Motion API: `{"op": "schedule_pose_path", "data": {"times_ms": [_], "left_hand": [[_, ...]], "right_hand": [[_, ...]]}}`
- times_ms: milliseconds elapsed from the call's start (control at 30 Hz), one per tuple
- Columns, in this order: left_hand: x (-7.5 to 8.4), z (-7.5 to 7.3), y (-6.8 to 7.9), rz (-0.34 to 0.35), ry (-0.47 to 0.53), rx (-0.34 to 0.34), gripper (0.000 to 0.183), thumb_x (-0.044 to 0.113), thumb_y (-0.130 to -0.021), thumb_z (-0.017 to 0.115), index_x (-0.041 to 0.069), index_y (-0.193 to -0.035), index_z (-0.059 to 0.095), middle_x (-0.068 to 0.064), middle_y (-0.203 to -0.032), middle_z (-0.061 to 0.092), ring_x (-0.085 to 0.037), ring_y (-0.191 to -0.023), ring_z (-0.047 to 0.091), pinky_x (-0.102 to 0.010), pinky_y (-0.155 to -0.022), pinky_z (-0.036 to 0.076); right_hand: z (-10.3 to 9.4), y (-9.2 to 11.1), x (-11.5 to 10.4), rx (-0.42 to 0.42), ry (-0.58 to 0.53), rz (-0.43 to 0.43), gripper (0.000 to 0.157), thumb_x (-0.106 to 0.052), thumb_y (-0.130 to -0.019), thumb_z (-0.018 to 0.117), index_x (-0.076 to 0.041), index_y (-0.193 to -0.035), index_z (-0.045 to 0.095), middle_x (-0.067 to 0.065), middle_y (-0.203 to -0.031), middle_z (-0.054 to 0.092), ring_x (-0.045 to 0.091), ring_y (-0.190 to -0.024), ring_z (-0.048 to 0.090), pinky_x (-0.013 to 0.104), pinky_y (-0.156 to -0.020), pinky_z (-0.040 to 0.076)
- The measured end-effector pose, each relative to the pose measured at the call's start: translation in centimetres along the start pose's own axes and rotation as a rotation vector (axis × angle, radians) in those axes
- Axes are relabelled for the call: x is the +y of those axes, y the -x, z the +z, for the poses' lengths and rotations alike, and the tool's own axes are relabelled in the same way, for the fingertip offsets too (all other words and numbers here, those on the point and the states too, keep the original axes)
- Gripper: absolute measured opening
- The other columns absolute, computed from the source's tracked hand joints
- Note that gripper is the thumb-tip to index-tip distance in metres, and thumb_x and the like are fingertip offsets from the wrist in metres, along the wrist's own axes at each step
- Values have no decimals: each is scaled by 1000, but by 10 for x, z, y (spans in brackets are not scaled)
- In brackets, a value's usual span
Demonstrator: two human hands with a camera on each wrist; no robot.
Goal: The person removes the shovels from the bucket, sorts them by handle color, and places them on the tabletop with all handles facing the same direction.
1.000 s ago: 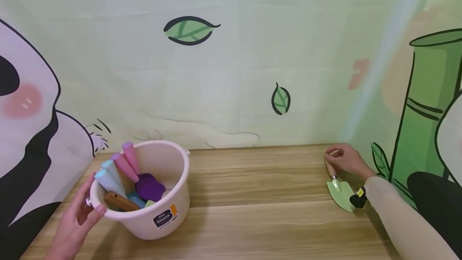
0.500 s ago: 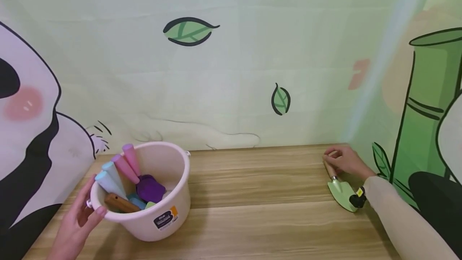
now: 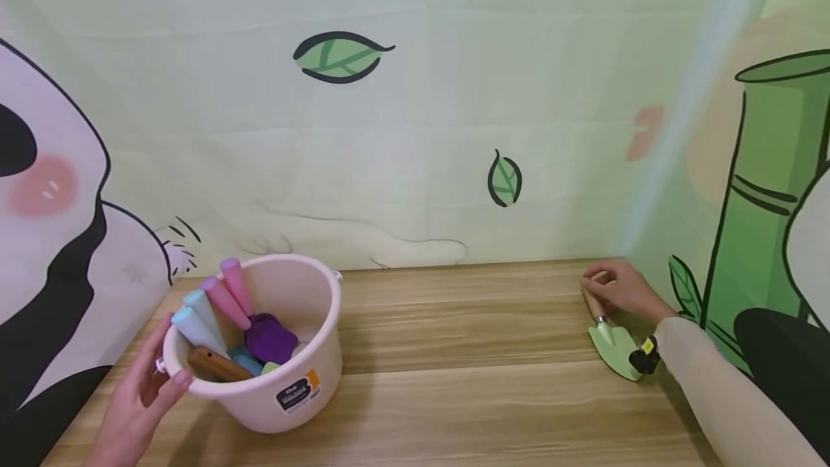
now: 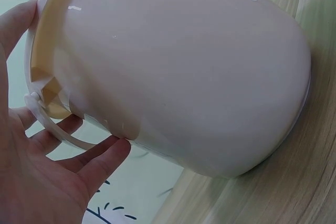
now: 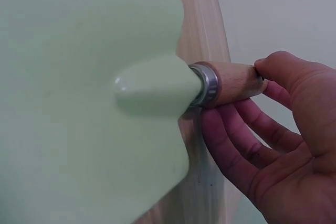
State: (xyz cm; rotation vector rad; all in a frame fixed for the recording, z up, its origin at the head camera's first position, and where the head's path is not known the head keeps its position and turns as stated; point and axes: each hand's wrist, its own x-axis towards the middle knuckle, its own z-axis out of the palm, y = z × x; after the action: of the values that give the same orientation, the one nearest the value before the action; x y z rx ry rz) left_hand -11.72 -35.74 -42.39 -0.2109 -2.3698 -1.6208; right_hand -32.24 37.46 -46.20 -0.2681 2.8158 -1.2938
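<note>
A pale pink bucket (image 3: 292, 409) stands on the left of the table. My left hand (image 3: 139, 395) grips its near left side, thumb at the rim; in the left wrist view the fingertips (image 4: 113, 156) press the outer wall beside the bail handle (image 4: 55, 129). Inside lean tools with light blue handles (image 3: 197, 326) and pink handles (image 3: 223, 298), a purple shovel head (image 3: 269, 337) and a brown handle (image 3: 217, 365). Over at the right, my right hand (image 3: 624, 287) pinches the wooden handle (image 5: 236, 80) of a light green hand trowel (image 3: 612, 352), its blade pointing toward me.
The wood-grain table (image 3: 467, 352) ends at a printed backdrop (image 3: 415, 128) with leaves, a panda and bamboo. A black and yellow device (image 3: 644, 357) sits at my right wrist, next to the trowel blade.
</note>
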Motion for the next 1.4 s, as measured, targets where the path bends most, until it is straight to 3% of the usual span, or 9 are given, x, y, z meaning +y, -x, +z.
{"op": "schedule_pose_path", "data": {"times_ms": [233,433,667,1000,1233,1400], "left_hand": [[1,1,-1,12,-22,5,77,2,-102,55,24,-166,18,14,-144,40,10,-115,49,-9,-87,48],[4,2,0,20,-17,6,77,2,-102,56,25,-166,19,12,-147,39,9,-116,48,-9,-88,48],[5,1,0,19,-65,11,77,4,-102,56,26,-166,18,11,-148,38,10,-116,48,-10,-88,49],[6,1,0,6,-90,16,76,7,-103,56,27,-166,17,11,-147,39,11,-115,47,-9,-87,48],[6,1,-1,8,-113,19,76,8,-104,56,28,-166,17,9,-148,38,12,-115,45,-10,-86,49],[5,2,-1,20,-78,18,77,5,-103,56,25,-166,18,11,-149,37,11,-116,45,-10,-87,49]], "right_hand": [[-9,2,-12,-108,-12,26,47,-18,-102,65,11,-136,52,33,-114,63,27,-79,70,41,-64,62],[-17,7,-27,-166,56,48,50,-20,-103,64,5,-143,47,32,-119,59,30,-86,67,44,-65,62],[-28,12,-42,-216,122,10,55,-24,-103,64,2,-146,42,35,-125,55,41,-98,67,46,-66,62],[-41,10,-55,-246,180,-64,55,-24,-101,66,1,-145,44,37,-129,54,45,-103,65,48,-68,61],[-38,9,-64,-261,193,-78,59,-31,-100,68,-1,-146,45,38,-134,52,45,-109,64,47,-70,61],[-36,7,-70,-268,212,-104,59,-31,-101,67,-1,-146,45,38,-135,52,46,-112,62,48,-73,60]]}}
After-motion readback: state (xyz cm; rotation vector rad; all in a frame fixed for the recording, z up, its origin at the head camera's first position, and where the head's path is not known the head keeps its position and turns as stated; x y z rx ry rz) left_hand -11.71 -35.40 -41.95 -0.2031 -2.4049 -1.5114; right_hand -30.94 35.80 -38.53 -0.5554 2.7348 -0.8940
